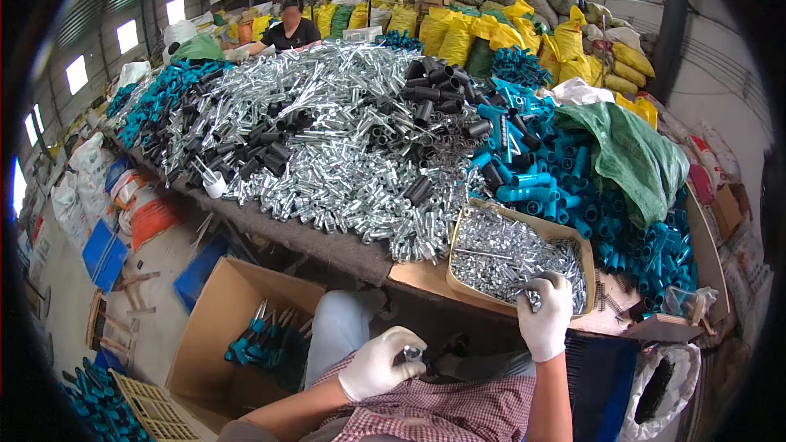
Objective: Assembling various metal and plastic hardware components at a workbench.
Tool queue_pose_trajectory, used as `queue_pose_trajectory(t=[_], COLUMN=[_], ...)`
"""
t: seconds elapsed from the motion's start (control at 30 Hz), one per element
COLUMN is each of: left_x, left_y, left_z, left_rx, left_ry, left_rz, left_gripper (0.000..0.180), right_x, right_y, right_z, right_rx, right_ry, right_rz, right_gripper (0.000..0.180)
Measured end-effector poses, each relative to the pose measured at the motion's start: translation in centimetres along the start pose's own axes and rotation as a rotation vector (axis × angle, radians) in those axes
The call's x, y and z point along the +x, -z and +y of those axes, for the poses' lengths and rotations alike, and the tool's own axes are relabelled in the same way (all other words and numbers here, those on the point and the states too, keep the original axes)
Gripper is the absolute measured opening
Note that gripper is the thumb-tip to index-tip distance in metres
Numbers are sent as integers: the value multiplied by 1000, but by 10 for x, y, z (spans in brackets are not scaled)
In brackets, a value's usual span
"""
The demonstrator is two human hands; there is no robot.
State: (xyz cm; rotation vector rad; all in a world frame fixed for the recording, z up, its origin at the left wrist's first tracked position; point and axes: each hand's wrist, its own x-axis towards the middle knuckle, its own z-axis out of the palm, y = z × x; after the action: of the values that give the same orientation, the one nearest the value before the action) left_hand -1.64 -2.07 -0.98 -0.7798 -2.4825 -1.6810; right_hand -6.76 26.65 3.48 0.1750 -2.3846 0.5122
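At lower left we note an open cardboard box [214,323] on the floor holding teal-handled tools [262,342]. Beside it, our left hand [378,364], in a white glove, has its fingers closed around a small shiny metal piece [411,353], held over the lap. Above, the long table [327,247] carries a heap of silver tubes [336,127] mixed with black sleeves [434,90]. Further right, our gloved right hand [547,317] reaches into a shallow cardboard tray [458,229] of small metal parts [508,255], fingers curled together on them; we cannot tell what they grip. Teal tubes [622,237] lie at far right.
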Motion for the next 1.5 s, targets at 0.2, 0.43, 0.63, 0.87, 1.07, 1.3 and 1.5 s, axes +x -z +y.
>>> queue_pose_trajectory(t=[0.2,0.43,0.63,0.87,1.07,1.3,1.5], left_x=[2,11,10,-7,7,14,6], left_y=[9,20,20,1,12,-34,-53], left_z=[10,11,7,20,15,11,6], left_rx=[-37,-332,-387,-376,118,307,319], left_ry=[88,147,213,266,-12,22,-36], left_rz=[108,268,366,161,-378,-551,-564], left_gripper=[40,44,49,47,43,35,25], right_x=[-57,-108,-110,-111,-124,-136,-157], right_y=[6,-11,-19,-14,-14,-22,-19], right_z=[-8,-50,-55,-68,-56,-61,-41], right_rx=[958,1249,1273,1209,708,627,802], right_ry=[-438,-890,-727,-492,-263,-155,-230], right_rz=[13,-432,-658,-572,-402,-433,-622], right_gripper=[23,25,38,63,67,68,67])
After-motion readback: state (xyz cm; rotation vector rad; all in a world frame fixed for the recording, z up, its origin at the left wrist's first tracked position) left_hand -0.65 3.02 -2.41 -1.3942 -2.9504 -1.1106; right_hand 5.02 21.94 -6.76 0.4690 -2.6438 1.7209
